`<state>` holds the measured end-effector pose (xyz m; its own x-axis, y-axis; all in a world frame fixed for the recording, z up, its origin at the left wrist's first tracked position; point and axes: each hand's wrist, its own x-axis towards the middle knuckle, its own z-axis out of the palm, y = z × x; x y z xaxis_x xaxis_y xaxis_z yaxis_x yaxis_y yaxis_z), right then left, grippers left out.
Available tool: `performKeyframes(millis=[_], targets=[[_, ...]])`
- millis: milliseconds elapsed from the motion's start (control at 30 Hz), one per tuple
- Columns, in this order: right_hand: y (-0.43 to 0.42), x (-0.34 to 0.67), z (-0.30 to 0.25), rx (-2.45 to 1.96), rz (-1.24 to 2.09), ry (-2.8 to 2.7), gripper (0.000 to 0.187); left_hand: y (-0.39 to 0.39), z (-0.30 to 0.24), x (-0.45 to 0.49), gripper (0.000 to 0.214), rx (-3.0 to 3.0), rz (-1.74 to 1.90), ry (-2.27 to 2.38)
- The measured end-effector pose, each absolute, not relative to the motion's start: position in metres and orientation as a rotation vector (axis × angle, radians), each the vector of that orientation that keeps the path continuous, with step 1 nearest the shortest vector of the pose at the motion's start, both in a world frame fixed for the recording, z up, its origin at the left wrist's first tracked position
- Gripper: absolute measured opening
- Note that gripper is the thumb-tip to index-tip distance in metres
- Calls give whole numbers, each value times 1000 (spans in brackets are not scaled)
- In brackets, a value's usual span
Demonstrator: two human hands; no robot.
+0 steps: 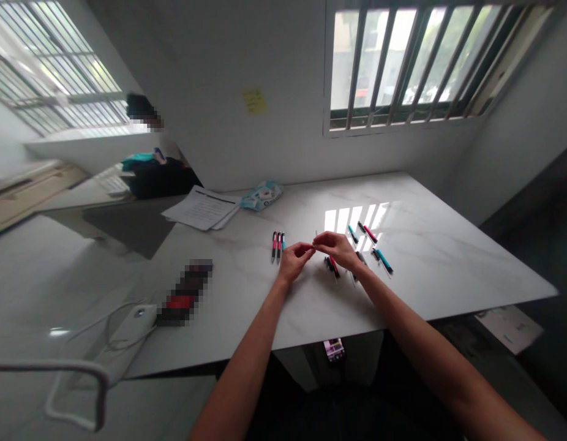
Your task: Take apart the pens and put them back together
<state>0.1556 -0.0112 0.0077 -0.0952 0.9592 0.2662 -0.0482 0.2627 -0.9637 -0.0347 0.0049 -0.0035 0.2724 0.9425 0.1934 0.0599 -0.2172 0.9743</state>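
Note:
My left hand (295,260) and my right hand (336,246) meet fingertip to fingertip just above the table, both closed in a pinch. Whatever lies between the fingers is too small and covered to make out; a thin pale tip pokes up by the right fingers. Just left of my left hand, several pens (278,244) in red, black and teal lie side by side. Red and black pen parts (332,266) lie under my right wrist. Beyond that hand are a teal barrel (352,233), a red barrel (370,233) and a teal-and-black pen part (383,260).
Printed papers (201,208) and a blue-white soft pack (262,196) sit against the wall. At left lie a blurred-out dark and red object (186,294) and a white device with a cable (135,324). Another person (146,116) is at the far left.

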Motion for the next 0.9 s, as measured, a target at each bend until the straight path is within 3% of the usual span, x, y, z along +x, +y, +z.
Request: performKeyframes(millis=[900], targets=[[-18,154,-1,-969,1050,-1408,32,7,-7,-38,41,1433,1083,921]])
